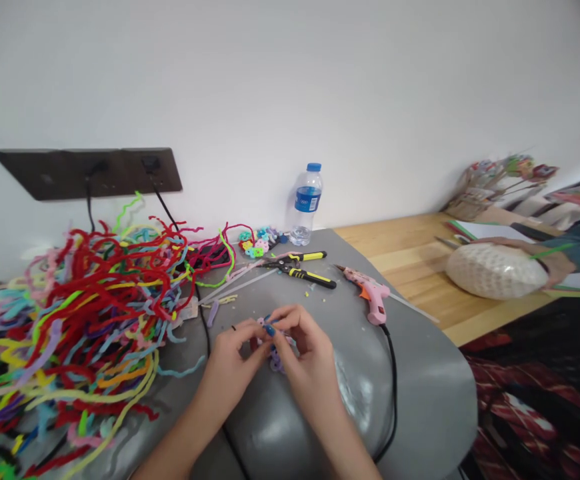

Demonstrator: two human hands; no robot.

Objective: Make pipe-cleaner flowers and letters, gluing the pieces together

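Observation:
Close together over the grey table (430,373), my left hand (235,360) and my right hand (304,350) are both closed in a pinch. Between their fingertips is a small purple and pink piece of curled pipe cleaner (276,363), mostly hidden by the fingers. A short purple pipe-cleaner bit (213,313) lies just beyond my left hand. Past my fingers rest pliers (303,268) with yellow and black handles. To the right of my right hand, a pink glue gun (367,291) lies on its side with its black cord trailing toward me.
A big tangled heap of colourful pipe cleaners (105,313) covers the left side. Small curled pipe-cleaner pieces (259,243) and a water bottle (306,205) stand near the wall. At right, another person's hand (560,263) touches a white wrapped bundle (495,270) on a wooden table (395,243).

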